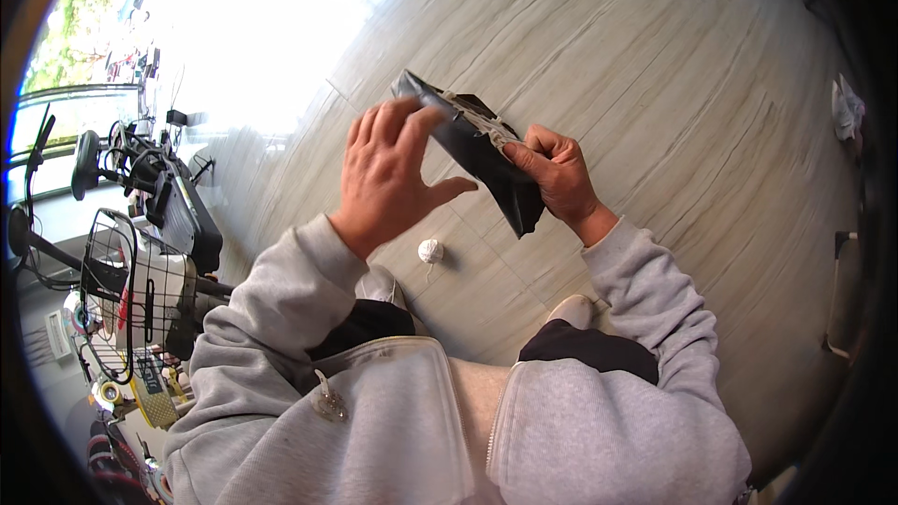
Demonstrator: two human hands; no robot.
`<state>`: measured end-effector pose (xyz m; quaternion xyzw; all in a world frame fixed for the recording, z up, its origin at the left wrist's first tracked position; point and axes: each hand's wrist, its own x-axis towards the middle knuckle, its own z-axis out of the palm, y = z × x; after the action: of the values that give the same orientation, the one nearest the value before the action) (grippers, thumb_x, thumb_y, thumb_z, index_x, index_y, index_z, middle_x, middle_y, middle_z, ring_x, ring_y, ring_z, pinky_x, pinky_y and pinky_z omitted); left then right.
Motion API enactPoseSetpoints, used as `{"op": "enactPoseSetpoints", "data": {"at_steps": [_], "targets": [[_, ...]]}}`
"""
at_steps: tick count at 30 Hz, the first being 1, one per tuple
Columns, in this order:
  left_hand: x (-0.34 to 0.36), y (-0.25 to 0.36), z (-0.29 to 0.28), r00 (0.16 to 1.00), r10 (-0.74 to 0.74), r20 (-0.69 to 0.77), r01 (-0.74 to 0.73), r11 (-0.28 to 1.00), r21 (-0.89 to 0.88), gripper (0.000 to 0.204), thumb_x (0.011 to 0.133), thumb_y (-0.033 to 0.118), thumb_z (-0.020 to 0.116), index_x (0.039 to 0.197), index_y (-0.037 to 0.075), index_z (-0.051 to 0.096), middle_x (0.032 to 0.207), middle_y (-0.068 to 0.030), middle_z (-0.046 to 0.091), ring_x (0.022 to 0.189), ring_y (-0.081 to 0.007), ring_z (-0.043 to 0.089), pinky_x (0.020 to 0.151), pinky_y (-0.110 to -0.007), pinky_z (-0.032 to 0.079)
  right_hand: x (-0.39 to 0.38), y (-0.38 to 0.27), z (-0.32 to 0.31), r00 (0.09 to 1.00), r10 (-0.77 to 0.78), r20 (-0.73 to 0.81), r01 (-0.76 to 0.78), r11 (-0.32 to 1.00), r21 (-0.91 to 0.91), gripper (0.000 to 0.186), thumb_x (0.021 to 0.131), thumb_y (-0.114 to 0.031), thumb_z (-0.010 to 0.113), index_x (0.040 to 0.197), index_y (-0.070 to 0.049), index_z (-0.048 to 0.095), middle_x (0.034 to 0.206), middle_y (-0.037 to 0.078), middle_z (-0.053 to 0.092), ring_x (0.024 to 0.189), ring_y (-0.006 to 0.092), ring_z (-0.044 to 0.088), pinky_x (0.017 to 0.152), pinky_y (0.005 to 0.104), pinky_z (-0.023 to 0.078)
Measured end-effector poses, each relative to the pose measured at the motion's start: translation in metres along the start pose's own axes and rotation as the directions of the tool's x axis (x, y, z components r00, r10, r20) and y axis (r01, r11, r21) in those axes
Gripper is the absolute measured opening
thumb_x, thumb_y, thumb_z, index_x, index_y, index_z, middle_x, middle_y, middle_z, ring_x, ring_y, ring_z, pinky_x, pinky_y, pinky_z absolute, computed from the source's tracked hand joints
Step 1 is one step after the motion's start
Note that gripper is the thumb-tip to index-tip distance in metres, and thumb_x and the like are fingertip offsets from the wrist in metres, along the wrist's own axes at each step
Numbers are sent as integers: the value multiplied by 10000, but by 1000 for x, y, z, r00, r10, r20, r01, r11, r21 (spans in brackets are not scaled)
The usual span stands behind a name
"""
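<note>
In the head view I hold a black, folded, flat item (477, 168), perhaps a bag, tilted above the floor, with crumpled beige material (482, 122) along its upper side. My right hand (557, 173) grips its right end, thumb over the beige part. My left hand (393, 159) is open beside its upper left end, thumb stretched out and fingers apart; the fingertips are blurred, so I cannot tell whether they touch it. Below, a small white ball of string (430, 252) lies on the floor with a loose strand, near my shoes (572, 310).
At the left stand wheeled vehicles (178, 206), a wire basket (122, 290) and clutter beside a bright glass front (79, 28). The pale tiled floor (655, 65) stretches around me. A white crumpled item (845, 108) and a metal frame (842, 290) are at the right edge.
</note>
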<state>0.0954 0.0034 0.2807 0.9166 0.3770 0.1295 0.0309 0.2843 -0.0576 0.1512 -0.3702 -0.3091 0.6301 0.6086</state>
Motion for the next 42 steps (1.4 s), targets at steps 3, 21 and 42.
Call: {"op": "enactPoseSetpoints", "data": {"at_steps": [3,21,42], "targets": [[33,-25,12,931,280,233,-262,959,-106,881,545,343,919,1323,189,536,1389,-121,496,1359,-356,405,1144,-488,293,1,0,-4,999,49,-17,-48,998,47,364,920,-130,701,630,-110,483,664,-100,491,642,-3,390,541,188,314],[-20,-5,52,909,416,-30,-399,847,-351,661,594,350,890,1133,89,609,957,-75,632,860,-278,625,762,-402,505,-30,-6,-31,1000,-12,-15,7,945,-328,439,820,-130,786,563,-67,436,591,-44,355,630,78,315,566,269,297],[-23,-6,59,888,451,-87,-456,843,-284,494,675,346,803,1147,276,672,914,4,573,776,-155,567,672,-317,459,-28,-9,-27,1000,1,-25,-11,914,-406,493,819,-132,786,553,-59,377,607,-37,346,614,73,304,533,282,286]]}}
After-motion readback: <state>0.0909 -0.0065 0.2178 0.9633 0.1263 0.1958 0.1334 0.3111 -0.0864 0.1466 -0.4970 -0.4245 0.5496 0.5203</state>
